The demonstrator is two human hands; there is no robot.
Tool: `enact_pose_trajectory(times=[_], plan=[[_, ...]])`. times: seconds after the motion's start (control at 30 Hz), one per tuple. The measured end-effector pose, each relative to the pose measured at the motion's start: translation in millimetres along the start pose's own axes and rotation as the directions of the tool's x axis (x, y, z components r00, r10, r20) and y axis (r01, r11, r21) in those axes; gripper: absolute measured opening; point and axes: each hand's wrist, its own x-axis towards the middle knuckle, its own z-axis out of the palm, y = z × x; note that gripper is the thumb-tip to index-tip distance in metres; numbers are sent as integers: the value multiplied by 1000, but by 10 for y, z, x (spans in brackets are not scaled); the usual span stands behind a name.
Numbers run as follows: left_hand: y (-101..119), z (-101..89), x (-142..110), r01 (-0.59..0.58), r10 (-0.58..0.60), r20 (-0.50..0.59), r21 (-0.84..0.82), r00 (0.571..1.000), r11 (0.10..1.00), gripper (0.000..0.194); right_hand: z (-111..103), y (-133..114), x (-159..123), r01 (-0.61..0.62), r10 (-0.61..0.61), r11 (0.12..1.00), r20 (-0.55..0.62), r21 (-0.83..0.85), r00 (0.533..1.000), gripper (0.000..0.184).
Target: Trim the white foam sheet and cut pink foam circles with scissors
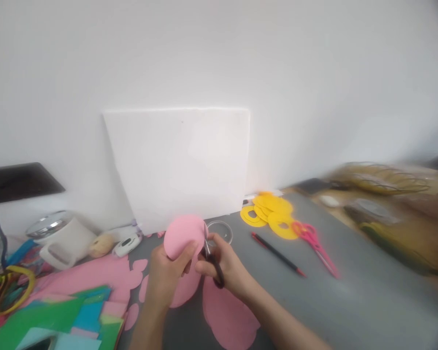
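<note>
My left hand (167, 272) is closed on a round pink paper disc (185, 234), its thumb pressed on the front of the sheet. In my right hand (226, 265) is a pair of black-handled scissors (216, 269), with the blades upright along the disc's right edge. Whether the blades are apart is too small to tell. More pink paper lies on the grey table beneath my hands, including a large rounded piece (231, 318) below my right wrist. Just behind my right hand rests a clear ring (222, 228), partly covered by the fingers.
A white board (182, 165) leans on the wall. To the right lie yellow paper rings (282, 226), a black pencil (279, 255) and pink scissors (319, 250). Coloured paper sheets (47, 316), a white mug (71, 243) and a white correction-tape-like object (127, 244) crowd the left.
</note>
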Motion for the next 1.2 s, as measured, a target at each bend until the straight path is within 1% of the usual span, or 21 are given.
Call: enact_pose_trajectory(times=[0.33,0.47,0.57,0.63,0.7,0.83,1.0,1.2], plan=[[-88,-22,39,-6,6,-1,-33,1000,999,44,14,-18,-3,-24,24,999,-6,-24,1000,54],[-99,-19,43,5,-3,23,-110,1000,994,41,23,-36,-8,-62,60,997,-43,-54,997,60],[-83,-12,39,13,-2,58,-194,998,981,33,25,-17,-5,-77,73,995,-55,-66,996,60],[-67,-11,35,27,-7,95,-215,995,976,33,23,7,-1,-61,59,996,-43,-58,997,58],[-46,-12,27,36,-12,111,-211,994,977,33,21,27,3,-41,40,998,-24,-39,999,57],[16,-10,-5,18,0,94,-185,996,983,35,9,27,9,-9,9,1000,0,-3,1000,59],[65,4,-30,13,-1,71,-170,998,985,32,-8,-14,13,20,-20,1000,-14,10,1000,66],[35,0,-18,2,10,62,-179,998,984,32,7,-46,7,16,-16,1000,-11,-1,1000,59]])
